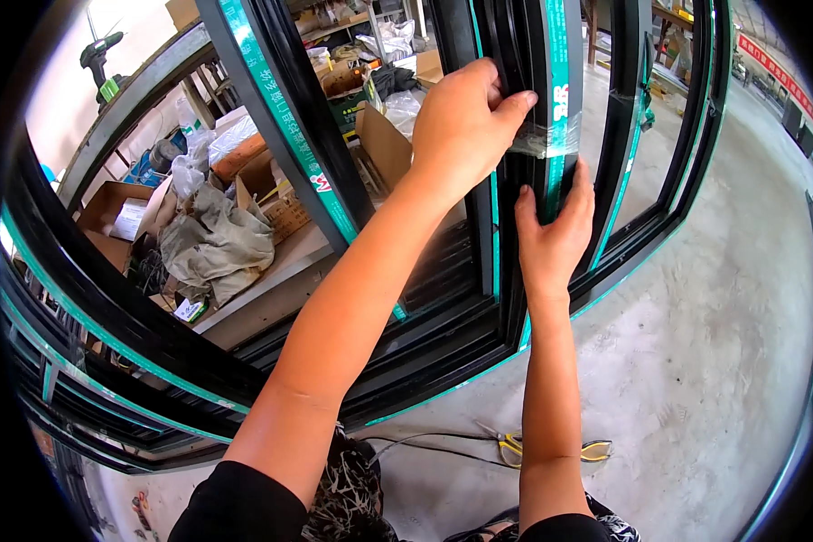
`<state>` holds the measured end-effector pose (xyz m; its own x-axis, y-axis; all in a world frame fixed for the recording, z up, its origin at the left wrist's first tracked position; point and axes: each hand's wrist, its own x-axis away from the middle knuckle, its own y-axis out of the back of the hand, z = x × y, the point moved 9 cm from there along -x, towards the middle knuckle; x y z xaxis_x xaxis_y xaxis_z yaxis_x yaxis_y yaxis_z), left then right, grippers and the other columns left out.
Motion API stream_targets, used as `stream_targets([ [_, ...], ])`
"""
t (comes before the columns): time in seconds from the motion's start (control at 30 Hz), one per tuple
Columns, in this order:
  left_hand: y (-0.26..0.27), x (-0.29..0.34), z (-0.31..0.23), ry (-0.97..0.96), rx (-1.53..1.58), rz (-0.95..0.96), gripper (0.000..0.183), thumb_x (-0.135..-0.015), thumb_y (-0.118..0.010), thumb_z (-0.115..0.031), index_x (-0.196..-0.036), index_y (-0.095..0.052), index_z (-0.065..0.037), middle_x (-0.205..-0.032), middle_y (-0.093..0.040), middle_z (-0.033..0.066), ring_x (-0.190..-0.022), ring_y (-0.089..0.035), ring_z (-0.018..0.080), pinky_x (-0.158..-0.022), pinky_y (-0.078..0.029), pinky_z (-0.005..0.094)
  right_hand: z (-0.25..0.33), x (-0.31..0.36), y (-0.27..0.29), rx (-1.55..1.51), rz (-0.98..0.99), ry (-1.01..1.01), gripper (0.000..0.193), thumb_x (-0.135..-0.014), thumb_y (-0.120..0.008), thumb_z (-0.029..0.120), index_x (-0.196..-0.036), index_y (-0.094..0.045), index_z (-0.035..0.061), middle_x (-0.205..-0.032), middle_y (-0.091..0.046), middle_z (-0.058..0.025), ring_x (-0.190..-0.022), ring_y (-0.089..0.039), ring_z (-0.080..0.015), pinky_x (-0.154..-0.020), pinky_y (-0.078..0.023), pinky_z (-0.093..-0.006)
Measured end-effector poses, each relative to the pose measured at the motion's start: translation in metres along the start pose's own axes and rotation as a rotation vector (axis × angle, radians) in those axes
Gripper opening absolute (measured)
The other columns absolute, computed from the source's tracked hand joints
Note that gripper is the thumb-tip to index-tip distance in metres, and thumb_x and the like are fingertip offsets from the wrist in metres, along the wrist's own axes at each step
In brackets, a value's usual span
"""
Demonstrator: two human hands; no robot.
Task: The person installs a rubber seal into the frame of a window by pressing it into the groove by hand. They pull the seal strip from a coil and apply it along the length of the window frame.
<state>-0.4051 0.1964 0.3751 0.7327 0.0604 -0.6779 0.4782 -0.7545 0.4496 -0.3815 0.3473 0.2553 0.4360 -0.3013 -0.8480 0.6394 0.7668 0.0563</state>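
Black window-frame bars with green protective film stand upright before me. Around one black frame bar (556,72) is wrapped a band of clear tape (549,140), crinkled at its left end. My left hand (461,122) is at the left of this bar, fingers curled and thumb pointing toward the tape's upper edge. What lies between its fingers is hidden. Just below the tape, my right hand (556,235) grips the same bar, thumb on the left side and fingers along the right.
Pliers (510,449) with yellow handles lie on the concrete floor (696,334) beside a dark cable. Behind the frame, a shelf holds a grey cloth sack (217,244) and a cardboard box (113,217). A cordless drill (97,63) is at the upper left.
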Motion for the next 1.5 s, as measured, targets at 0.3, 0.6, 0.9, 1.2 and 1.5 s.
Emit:
stream_targets([
  [0.3,-0.013,0.0,0.016,0.105,0.249,0.112,0.031,-0.095,-0.074,-0.027,-0.088,-0.065,0.001,-0.075,-0.068,0.0047,-0.066,-0.067,0.0112,-0.057,-0.052,0.0263,-0.064,0.074,0.005,-0.01,0.151,-0.177,0.077,-0.078,-0.079,0.013,-0.144,-0.044,-0.004,-0.128,-0.059,-0.0274,-0.117,-0.057,-0.0458,-0.103,-0.046,-0.0473],
  [0.6,0.035,-0.006,-0.011,-0.038,0.328,-0.118,0.026,-0.091,-0.079,-0.024,-0.105,-0.07,-0.004,-0.09,-0.071,0.0036,-0.079,-0.067,0.011,-0.062,-0.055,0.0242,-0.079,0.096,0.002,-0.052,0.271,-0.31,0.074,-0.077,-0.079,0.012,-0.14,-0.046,-0.0074,-0.129,-0.058,-0.0272,-0.117,-0.057,-0.0445,-0.103,-0.045,-0.045],
  [0.9,0.05,-0.051,-0.027,-0.031,0.504,-0.078,0.023,-0.09,-0.078,-0.01,-0.11,-0.067,-0.004,-0.094,-0.069,0.0011,-0.083,-0.064,0.0084,-0.071,-0.054,0.0242,-0.045,0.039,0.03,0.171,0.545,-0.248,0.063,-0.077,-0.078,0.01,-0.133,-0.053,-0.0035,-0.12,-0.063,-0.023,-0.107,-0.062,-0.0425,-0.093,-0.051,-0.0458],
  [1.2,0.046,-0.05,-0.025,0.075,0.564,-0.012,0.018,-0.093,-0.073,-0.006,-0.108,-0.066,0.001,-0.094,-0.069,0.0046,-0.083,-0.065,0.0094,-0.073,-0.054,0.0257,0.123,-0.112,0.015,0.123,0.326,-0.061,0.026,-0.086,-0.077,0.008,-0.11,-0.068,0.0025,-0.094,-0.07,-0.0106,-0.075,-0.068,-0.0229,-0.066,-0.055,-0.0348],
  [1.5,0.063,-0.054,-0.036,-0.092,0.297,-0.028,0.015,-0.092,-0.072,-0.013,-0.1,-0.066,-0.001,-0.088,-0.068,0.0137,-0.076,-0.068,0.0292,-0.067,-0.054,0.0376,0.144,-0.123,-0.006,0.328,0.189,0.007,0.014,-0.088,-0.073,0.011,-0.099,-0.067,0.0056,-0.079,-0.063,-0.0114,-0.069,-0.062,-0.032,-0.061,-0.05,-0.0425],
])
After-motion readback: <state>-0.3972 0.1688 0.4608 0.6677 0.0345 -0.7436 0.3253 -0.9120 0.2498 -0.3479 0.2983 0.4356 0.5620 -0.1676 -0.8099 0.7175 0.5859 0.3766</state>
